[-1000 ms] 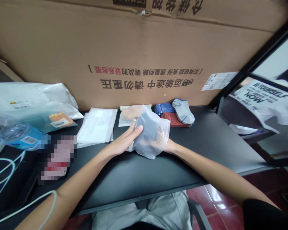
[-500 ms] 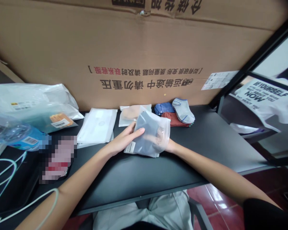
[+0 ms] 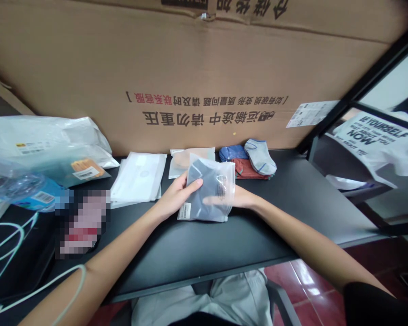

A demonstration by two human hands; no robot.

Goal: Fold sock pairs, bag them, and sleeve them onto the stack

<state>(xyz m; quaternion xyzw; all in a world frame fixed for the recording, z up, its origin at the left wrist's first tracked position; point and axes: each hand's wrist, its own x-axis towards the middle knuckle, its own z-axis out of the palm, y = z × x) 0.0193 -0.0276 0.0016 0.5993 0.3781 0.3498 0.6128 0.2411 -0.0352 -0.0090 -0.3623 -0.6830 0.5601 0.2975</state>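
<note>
A frosted zip bag (image 3: 228, 181) with dark folded cloth (image 3: 204, 181) inside is held above the desk in front of me. My left hand (image 3: 181, 192) grips its left side, thumb on the face towards me and the other fingers behind. From the right, my right hand (image 3: 241, 197) reaches into the bag's mouth. Through the plastic, one of its digits shows blurred over the near face of the cloth, pinching it; its other fingers are hidden. A small white label sticks to the bag's lower left corner.
Folded blue, red and grey socks (image 3: 260, 158) lie at the back right. Behind the held bag is a flat clear pack (image 3: 177, 163). White plastic bags (image 3: 139, 176) are stacked left of it. Further left are a large plastic parcel (image 3: 47, 136), a blue package and cables. A cardboard box (image 3: 204, 59) walls the back.
The bag has shifted slightly left and sits more upright. My right hand has moved a little left and up with it, and more of the hand shows at the bag's right edge.
</note>
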